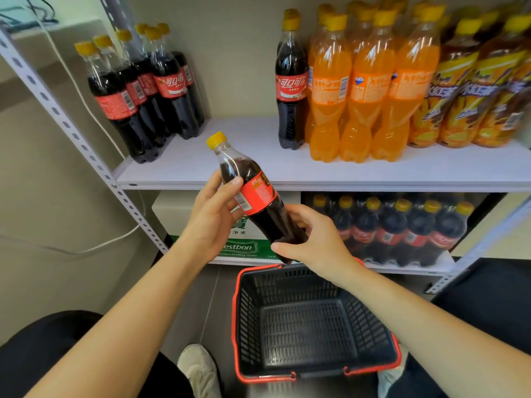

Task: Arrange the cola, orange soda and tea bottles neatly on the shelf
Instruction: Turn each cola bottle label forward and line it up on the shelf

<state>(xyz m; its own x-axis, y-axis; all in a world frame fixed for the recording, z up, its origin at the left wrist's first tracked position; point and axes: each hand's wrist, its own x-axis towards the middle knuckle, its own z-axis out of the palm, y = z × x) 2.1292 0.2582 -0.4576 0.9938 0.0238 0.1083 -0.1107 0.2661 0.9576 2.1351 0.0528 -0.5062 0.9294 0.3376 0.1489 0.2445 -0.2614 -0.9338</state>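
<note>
While left grip (211,216) and right grip (316,239) clasp it — label and base — the glossy plastic cola bottle (258,193) tilts.

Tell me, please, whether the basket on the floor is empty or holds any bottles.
Empty: the basket shows its black mesh floor and walls bare, with no bottle inside.

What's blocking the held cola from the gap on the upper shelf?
Nothing visible. Left hand and right hand hold the cola bottle before the shelf edge; the bare stretch between the cola group and the lone cola is open.
</note>
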